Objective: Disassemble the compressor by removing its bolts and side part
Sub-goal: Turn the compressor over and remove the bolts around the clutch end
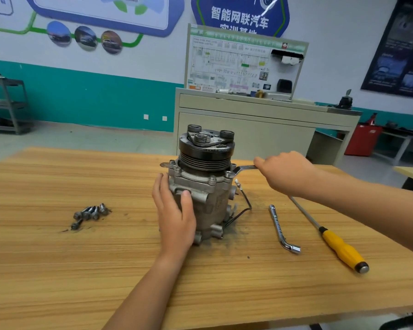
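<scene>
At table (57,258) centre, left hand (174,214) presses near-flat on compressor's (210,203) 9 o'clock side for counter-torque, right hand (286,172) fists wrench (244,168) on 3 o'clock bolt (229,174).

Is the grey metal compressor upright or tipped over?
Upright: the grey metal compressor stands on end on the wooden table, black pulley on top, left hand steadying it.
</scene>
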